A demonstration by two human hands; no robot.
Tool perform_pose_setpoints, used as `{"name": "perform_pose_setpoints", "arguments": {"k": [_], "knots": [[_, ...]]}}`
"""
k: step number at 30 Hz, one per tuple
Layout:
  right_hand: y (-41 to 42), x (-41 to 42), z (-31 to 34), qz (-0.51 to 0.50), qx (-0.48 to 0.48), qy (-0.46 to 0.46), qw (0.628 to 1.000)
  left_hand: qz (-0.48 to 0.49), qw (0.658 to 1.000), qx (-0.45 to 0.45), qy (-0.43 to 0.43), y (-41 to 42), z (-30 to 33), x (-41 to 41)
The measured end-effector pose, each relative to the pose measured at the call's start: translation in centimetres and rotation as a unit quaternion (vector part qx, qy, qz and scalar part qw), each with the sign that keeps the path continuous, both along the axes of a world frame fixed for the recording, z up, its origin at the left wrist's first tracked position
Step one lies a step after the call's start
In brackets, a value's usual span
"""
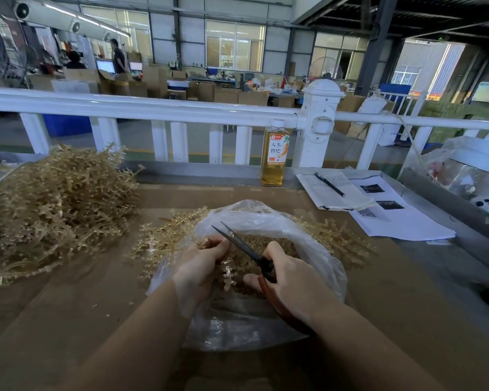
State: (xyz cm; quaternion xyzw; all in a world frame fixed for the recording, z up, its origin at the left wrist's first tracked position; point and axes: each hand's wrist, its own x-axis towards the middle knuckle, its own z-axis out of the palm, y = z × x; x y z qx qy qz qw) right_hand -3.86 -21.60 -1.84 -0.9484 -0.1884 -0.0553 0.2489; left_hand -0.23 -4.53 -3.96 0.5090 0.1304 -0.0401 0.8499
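brown worktop (pixel 378 320) spread out under you, white railing (pixel 153 108) running along its far edge. big heap of tan plastic branches (pixel 54 210) piled on the left of the worktop, well apart from your hands. dead centre, the clear plastic bag (pixel 316 249) lies open on the worktop, mouth facing up, with a smaller bunch of branches (pixel 164 241) poking out from beneath it on both sides. inside the bag, a layer of small tan cut pieces (pixel 283 246). off to the right, printed sheets (pixel 401 221) lie flat, a notebook (pixel 336 190) partly on top of them. the tea bottle (pixel 274 156) stands upright against the railing, behind the bag.

now your hands, both over the bag's mouth. your left hand (pixel 201 263) has fingers curled, pinching a pale plastic sprig (pixel 228 273) that hangs down between the two hands. your right hand (pixel 291 275) is wrapped round the reddish handles of the scissors (pixel 237 244), blades a little apart, tips pointing up and left, passing just beside your left fingers and above the sprig. smallest of all, a dark pen (pixel 329 184) lies slantwise on the notebook.
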Motion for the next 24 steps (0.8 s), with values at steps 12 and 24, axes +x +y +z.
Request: {"name": "perform_pose_setpoints", "arguments": {"k": [12,24], "knots": [[-0.35,0.39,-0.56,0.012,0.000,-0.020,1.000,-0.010,1.000,-0.007,-0.010,0.09,-0.15,0.19],[-0.40,0.73,-0.69,0.013,-0.010,-0.010,1.000,-0.019,1.000,0.020,-0.016,0.23,-0.42,0.43]]}}
